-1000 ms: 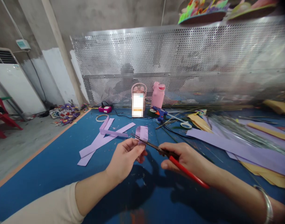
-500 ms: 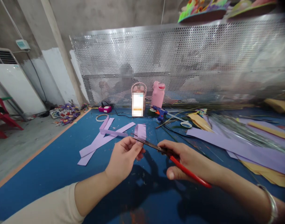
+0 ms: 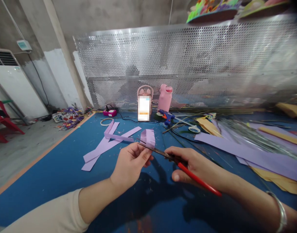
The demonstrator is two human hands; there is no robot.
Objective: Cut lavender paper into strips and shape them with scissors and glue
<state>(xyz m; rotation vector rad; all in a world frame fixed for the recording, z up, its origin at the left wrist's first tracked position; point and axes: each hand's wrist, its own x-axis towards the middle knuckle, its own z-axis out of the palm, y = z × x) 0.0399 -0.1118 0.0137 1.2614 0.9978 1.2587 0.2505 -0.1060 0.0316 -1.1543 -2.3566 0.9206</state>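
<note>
My left hand [image 3: 132, 163] pinches a lilac paper strip [image 3: 148, 138] between thumb and fingers. The strip curls up beyond the fingertips, and small cuts fringe its right edge. In my right hand [image 3: 197, 165] is a pair of scissors [image 3: 187, 173] with red handles and dark blades. The blades point left and lie across the strip, just above my left fingertips. Part of the handles is hidden by my right hand. Past my left hand, more lilac strips [image 3: 109, 147] lie crossed on the blue table [image 3: 53, 178].
A blue glue gun [image 3: 167, 118] and a pink bottle-shaped thing [image 3: 165, 98] stand behind. A lit phone [image 3: 143, 109] leans upright at the back. Wide lilac paper [image 3: 247, 152] and green stems [image 3: 260, 132] cover the right. A perforated metal panel [image 3: 199, 61] closes the back.
The fringed end of the strip has shifted slightly to the right and opened into a wider curl. My right thumb has moved a little up and left. Both hands keep their hold.
</note>
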